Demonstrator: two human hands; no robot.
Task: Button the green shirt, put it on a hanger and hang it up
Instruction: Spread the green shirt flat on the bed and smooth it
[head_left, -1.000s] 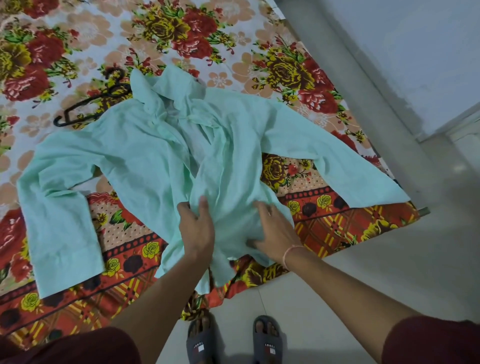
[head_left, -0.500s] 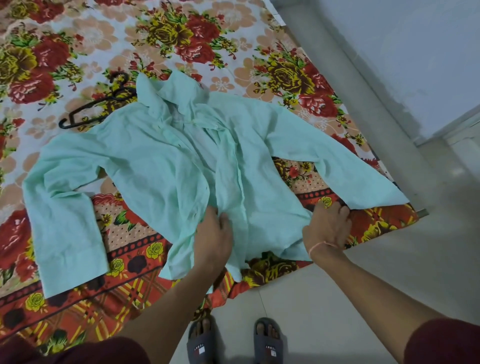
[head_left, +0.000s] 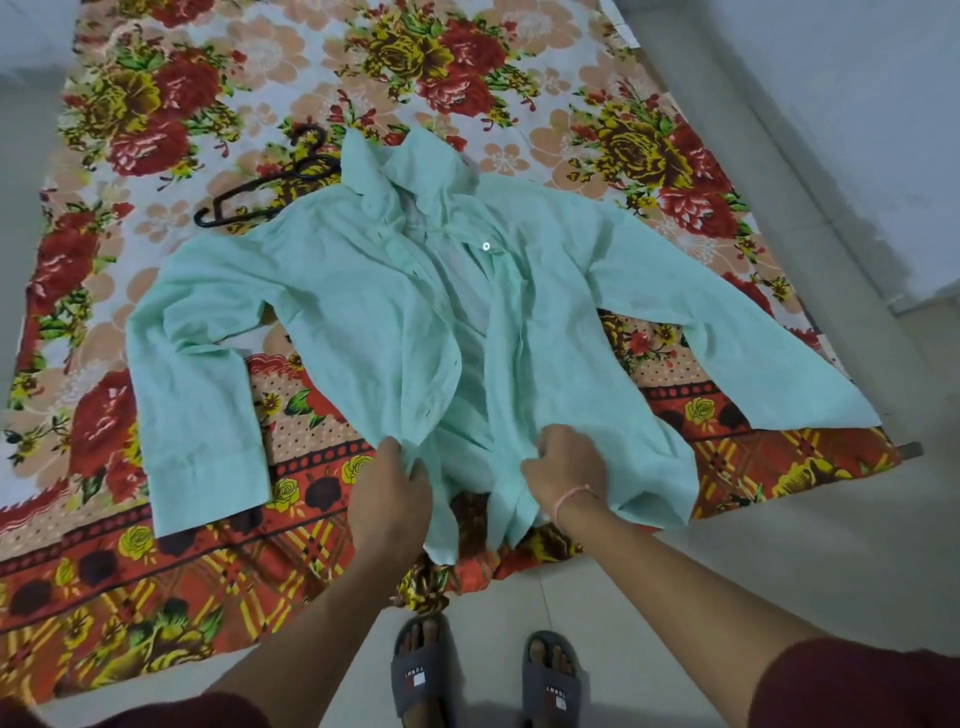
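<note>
Green shirt (head_left: 332, 322) is laid face up on a floral bedsheet (head_left: 171, 93), collar toward the far end, hem toward the near edge. Front is unbuttoned; the two front panels are parted along the middle, and the paler inner back is seen between them. One white button (head_left: 486, 246) is seen on the placket just below the collar. Both sleeves are spread outward: one is bent down along the left side with its cuff near the sheet's red border, the other is stretched out to the right almost to the sheet's edge.

Left hand (head_left: 390, 493) is closed on the lower edge of the left front panel, fabric pinched between thumb and fingers. Right hand (head_left: 563, 470) is closed on the lower part of the right front panel, fabric bunched under the knuckles; a thin pink band is worn at that wrist. The two hands are held close but apart, a strip of shirt between them. The hem hangs slightly past the sheet's near edge.

A dark hanger (head_left: 270, 192) lies on the sheet beside the shirt's left shoulder, partly covered by the shoulder and collar; hook end is pointed away from the camera.

Near edge of the sheet is rumpled onto a pale tiled floor (head_left: 753, 561). Two feet in grey slides (head_left: 550, 680) are seen on the floor below the hem. Dark red sleeves are seen at both lower corners.
</note>
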